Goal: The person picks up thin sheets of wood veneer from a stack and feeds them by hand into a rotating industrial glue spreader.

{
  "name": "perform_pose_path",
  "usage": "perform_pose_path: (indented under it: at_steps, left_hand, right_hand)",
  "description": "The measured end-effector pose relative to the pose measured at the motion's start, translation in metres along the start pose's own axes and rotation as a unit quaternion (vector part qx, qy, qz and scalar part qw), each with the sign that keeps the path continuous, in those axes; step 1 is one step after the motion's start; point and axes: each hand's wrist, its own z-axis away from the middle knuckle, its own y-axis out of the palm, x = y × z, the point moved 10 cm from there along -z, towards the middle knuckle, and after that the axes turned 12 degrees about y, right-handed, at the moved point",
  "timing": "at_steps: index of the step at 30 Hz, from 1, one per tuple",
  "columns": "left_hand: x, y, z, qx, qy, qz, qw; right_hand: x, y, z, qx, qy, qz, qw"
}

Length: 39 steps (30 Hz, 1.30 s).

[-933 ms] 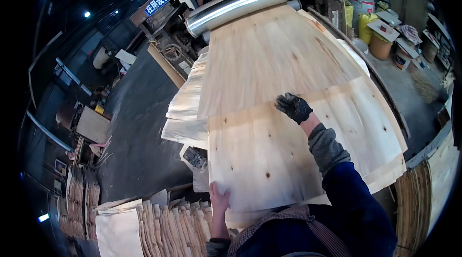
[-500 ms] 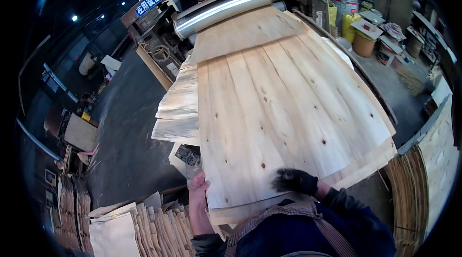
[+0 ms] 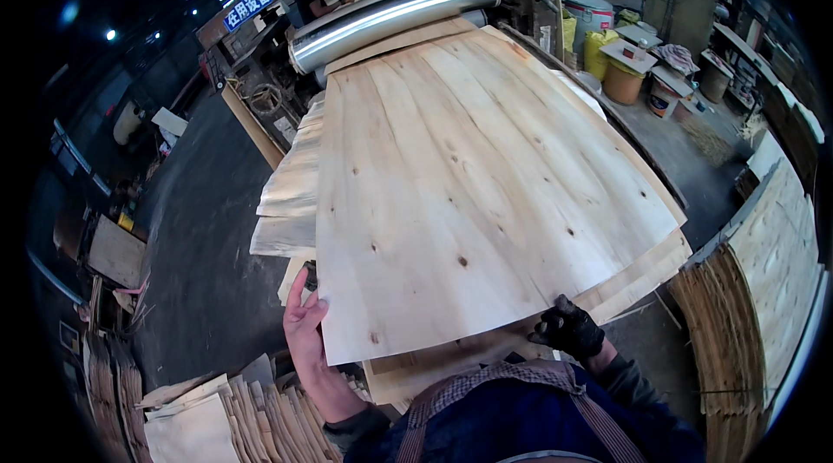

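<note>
A large pale wood veneer sheet [image 3: 451, 194] with dark knots lies in front of me on a stack of similar sheets. Its near edge is raised off the sheet below [image 3: 434, 367]. My bare left hand [image 3: 305, 324] holds its left edge near the close corner, thumb against the rim and the index finger stretched up; the other fingers are partly hidden. At the near edge, my right hand [image 3: 568, 330] in a black glove grips the sheet with bent fingers. Another sheet [image 3: 399, 45] lies at the far end, right by a shiny metal roller [image 3: 399, 22].
Beyond the roller, a person's arms [image 3: 325, 5] show. Ragged veneer pieces [image 3: 286, 203] stick out at the stack's left. Veneer bundles [image 3: 252, 415] stand at lower left, and a tall veneer stack [image 3: 729, 333] at right. Buckets and drums [image 3: 623, 81] stand at far right.
The far sheet has slid away toward the roller. The near edge of the large sheet has risen. My right hand has gone from lying on top to gripping the edge.
</note>
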Motion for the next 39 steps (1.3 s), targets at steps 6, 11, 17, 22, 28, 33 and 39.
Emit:
perform_pose_path:
  at_steps: [6, 11, 17, 22, 28, 33, 39]
  left_hand:
    - [0.072, -0.079, -0.001, -0.066, -0.087, -0.125, 0.986]
    - [0.143, -0.105, 0.031, -0.015, -0.086, -0.378, 0.922]
    - [0.179, -0.085, 0.073, 0.044, -0.115, -0.686, 0.717]
    - [0.182, -0.098, 0.07, 0.014, -0.095, -0.633, 0.768]
    - [0.194, -0.13, 0.077, -0.134, -0.189, -0.333, 0.914]
    - [0.148, -0.095, 0.047, -0.063, -0.138, -0.209, 0.966]
    - [0.086, -0.025, 0.026, 0.001, -0.097, -0.135, 0.986]
  right_hand:
    - [0.041, 0.015, -0.038, -0.029, -0.043, 0.083, 0.995]
    - [0.092, 0.03, -0.119, -0.037, -0.089, 0.206, 0.974]
    - [0.173, 0.061, -0.259, 0.089, -0.084, 0.057, 0.991]
    - [0.202, 0.072, -0.328, 0.15, -0.069, 0.046, 0.985]
    - [0.087, 0.025, -0.254, 0.064, 0.025, 0.09, 0.994]
    - [-0.002, 0.025, -0.129, 0.084, 0.141, 0.136, 0.977]
    - [-0.054, 0.0, -0.043, 0.011, 0.203, 0.087, 0.975]
